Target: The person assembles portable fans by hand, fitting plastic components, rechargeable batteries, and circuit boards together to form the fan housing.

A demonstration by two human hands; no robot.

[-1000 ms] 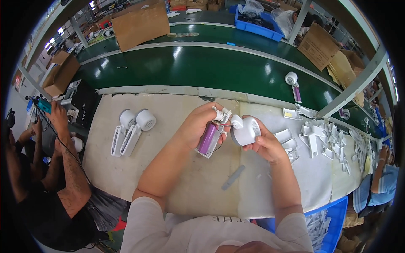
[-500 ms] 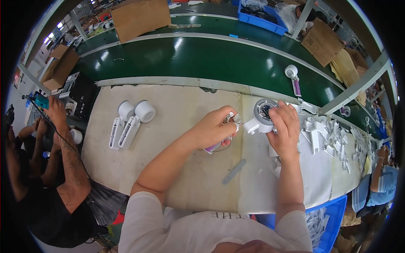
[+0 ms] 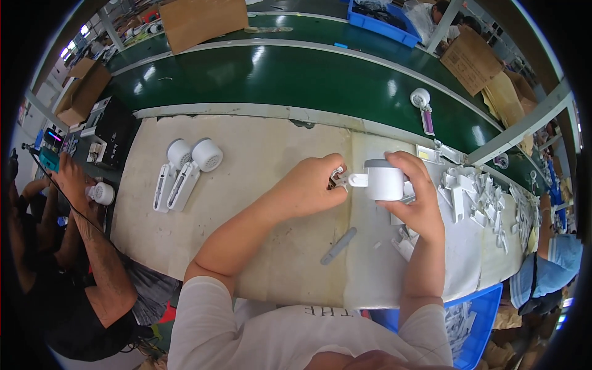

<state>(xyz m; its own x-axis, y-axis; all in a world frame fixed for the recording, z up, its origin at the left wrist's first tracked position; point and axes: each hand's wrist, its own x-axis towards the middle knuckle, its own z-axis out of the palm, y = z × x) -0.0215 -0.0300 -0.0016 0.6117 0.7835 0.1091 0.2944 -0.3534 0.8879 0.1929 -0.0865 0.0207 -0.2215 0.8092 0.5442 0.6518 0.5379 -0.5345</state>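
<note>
My right hand point(image 3: 419, 200) is closed round a white cylindrical device head point(image 3: 385, 184) with a grey rim, turned on its side. Its short neck points left toward my left hand point(image 3: 314, 185). My left fingers are wrapped round a white handle part point(image 3: 337, 177); only its upper end with small metallic-looking bits shows, and the rest is hidden by the hand. Neck and handle end are very close; whether they touch I cannot tell. Below lies a flat grey strip point(image 3: 338, 246). Left of my arm rest two white devices with round heads, one point(image 3: 206, 155) overlapping the other point(image 3: 179, 154).
Loose white plastic pieces point(image 3: 465, 194) are heaped at the right. A similar device with a purple handle insert point(image 3: 421, 100) lies on the green belt point(image 3: 308, 77). A blue bin point(image 3: 484, 327) stands lower right. A co-worker's arm point(image 3: 102, 246) is at left, near a black machine point(image 3: 111, 132).
The device head has turned from showing its open round face to lying side-on, its neck now toward the handle part. The purple piece under my left hand has gone out of sight.
</note>
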